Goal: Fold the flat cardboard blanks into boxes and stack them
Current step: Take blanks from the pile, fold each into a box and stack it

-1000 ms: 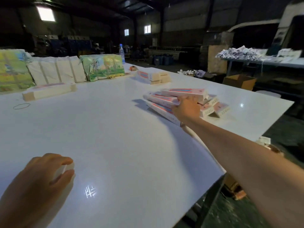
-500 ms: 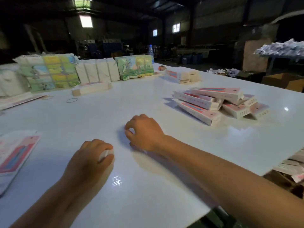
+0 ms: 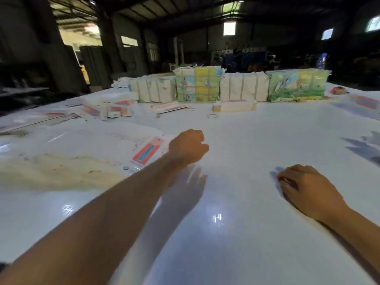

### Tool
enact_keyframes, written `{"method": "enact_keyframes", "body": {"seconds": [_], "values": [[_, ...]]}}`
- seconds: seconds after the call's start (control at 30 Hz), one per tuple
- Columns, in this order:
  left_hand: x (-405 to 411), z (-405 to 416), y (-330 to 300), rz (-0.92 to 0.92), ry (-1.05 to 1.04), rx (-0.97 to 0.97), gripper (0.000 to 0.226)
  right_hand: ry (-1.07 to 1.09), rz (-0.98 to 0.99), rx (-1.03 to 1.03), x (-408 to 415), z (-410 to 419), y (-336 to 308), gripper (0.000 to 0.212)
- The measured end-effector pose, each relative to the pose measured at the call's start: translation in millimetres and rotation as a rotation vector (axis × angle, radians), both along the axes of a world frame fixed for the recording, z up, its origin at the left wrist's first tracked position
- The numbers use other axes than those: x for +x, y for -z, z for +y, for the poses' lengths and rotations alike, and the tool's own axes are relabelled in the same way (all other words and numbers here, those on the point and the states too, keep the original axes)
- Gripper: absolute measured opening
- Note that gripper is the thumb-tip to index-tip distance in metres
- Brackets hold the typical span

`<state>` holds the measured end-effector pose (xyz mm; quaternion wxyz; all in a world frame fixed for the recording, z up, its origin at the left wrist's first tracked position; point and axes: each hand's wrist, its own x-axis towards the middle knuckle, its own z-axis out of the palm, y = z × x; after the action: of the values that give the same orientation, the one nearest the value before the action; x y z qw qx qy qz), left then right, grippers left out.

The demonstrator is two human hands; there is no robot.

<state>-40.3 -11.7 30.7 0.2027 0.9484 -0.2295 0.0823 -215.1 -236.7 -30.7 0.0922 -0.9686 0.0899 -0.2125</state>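
A large flat cardboard blank [image 3: 107, 145] with a red and blue printed panel [image 3: 147, 152] lies on the white table [image 3: 236, 145] at the left. My left hand [image 3: 188, 148] hovers just past the blank's right edge, fingers curled, back of the hand towards me; nothing shows in it. My right hand [image 3: 306, 187] rests on the table at the right, fingers loosely bent, holding nothing. Folded white and red boxes [image 3: 109, 111] lie at the far left, and one folded box [image 3: 234, 105] sits mid-table at the back.
Tied bundles of white blanks [image 3: 242, 88] and colourful printed packs [image 3: 197, 84] line the table's far edge. A rubber band [image 3: 212, 116] lies near the folded box. Blurred boxes [image 3: 366, 147] sit at the right edge. More loose sheets [image 3: 41, 120] cover the far left.
My view swung left, away from the stacked boxes. My left hand moved forward to the blank's edge. My right hand drew back and settled on the table at the right.
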Motion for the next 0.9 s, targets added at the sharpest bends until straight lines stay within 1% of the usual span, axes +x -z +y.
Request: {"method": "enact_keyframes", "body": {"seconds": [0.07, 0.13, 0.2, 0.23, 0.3, 0.33, 0.43, 0.47, 0.5, 0.57, 0.6, 0.63, 0.67, 0.73, 0.8, 0.83, 0.9], "values": [[26.8, 35.7, -5.7, -0.008, -0.238, 0.135, 0.044, -0.005, -0.041, 0.018, 0.5, 3.3, -0.8, 0.022], [43.7, 71.6, -2.7, 0.018, -0.452, 0.244, 0.072, -0.011, -0.06, 0.013, 3.4, 4.2, 0.1, 0.025], [53.7, 98.1, 1.0, 0.078, -0.58, 0.312, 0.099, -0.019, -0.077, 0.009, 7.1, 1.2, 2.5, 0.027], [57.6, 106.4, 2.8, 0.096, -0.601, 0.333, 0.107, -0.026, -0.077, 0.011, 8.7, -1.0, 3.9, 0.03], [64.2, 115.1, 3.4, 0.108, -0.594, 0.323, 0.111, -0.035, -0.078, 0.006, 11.1, -7.8, 8.0, 0.032], [66.9, 117.1, 2.0, 0.12, -0.582, 0.298, 0.11, -0.031, -0.081, 0.001, 12.2, -11.1, 10.8, 0.03], [70.8, 120.8, 0.0, 0.152, -0.567, 0.231, 0.111, -0.017, -0.074, -0.009, 15.4, -21.0, 20.4, 0.014], [70.8, 121.0, 0.5, 0.129, -0.564, 0.236, 0.11, -0.011, -0.065, -0.012, 16.5, -23.0, 22.1, 0.014], [70.7, 120.7, 1.7, 0.065, -0.557, 0.263, 0.107, -0.005, -0.055, -0.015, 17.8, -24.4, 23.1, 0.015], [68.9, 118.4, 4.9, -0.145, -0.524, 0.354, 0.1, 0.007, -0.053, 0.0, 19.8, -25.9, 24.3, 0.019], [67.2, 116.5, 5.0, -0.249, -0.498, 0.395, 0.096, 0.014, -0.049, 0.007, 20.1, -24.4, 22.2, 0.017], [65.3, 114.7, 4.4, -0.322, -0.473, 0.419, 0.094, 0.02, -0.044, 0.005, 20.2, -22.4, 20.0, 0.014], [63.4, 113.7, 3.1, -0.351, -0.452, 0.427, 0.092, 0.022, -0.043, -0.002, 20.0, -19.6, 17.8, 0.012], [57.1, 111.6, -4.1, -0.301, -0.415, 0.384, 0.091, 0.029, -0.046, -0.011, 16.9, -11.8, 11.7, 0.011], [47.7, 104.2, -17.1, -0.213, -0.363, 0.31, 0.096, 0.028, -0.049, -0.013, 12.1, -2.1, 4.0, 0.009], [41.8, 96.0, -24.1, -0.178, -0.32, 0.279, 0.1, 0.021, -0.044, -0.006, 10.5, 1.2, 1.2, 0.009], [26.3, 68.8, -34.2, -0.102, -0.169, 0.195, 0.1, 0.001, -0.008, 0.03, 9.8, 4.3, -3.9, 0.012]]}}
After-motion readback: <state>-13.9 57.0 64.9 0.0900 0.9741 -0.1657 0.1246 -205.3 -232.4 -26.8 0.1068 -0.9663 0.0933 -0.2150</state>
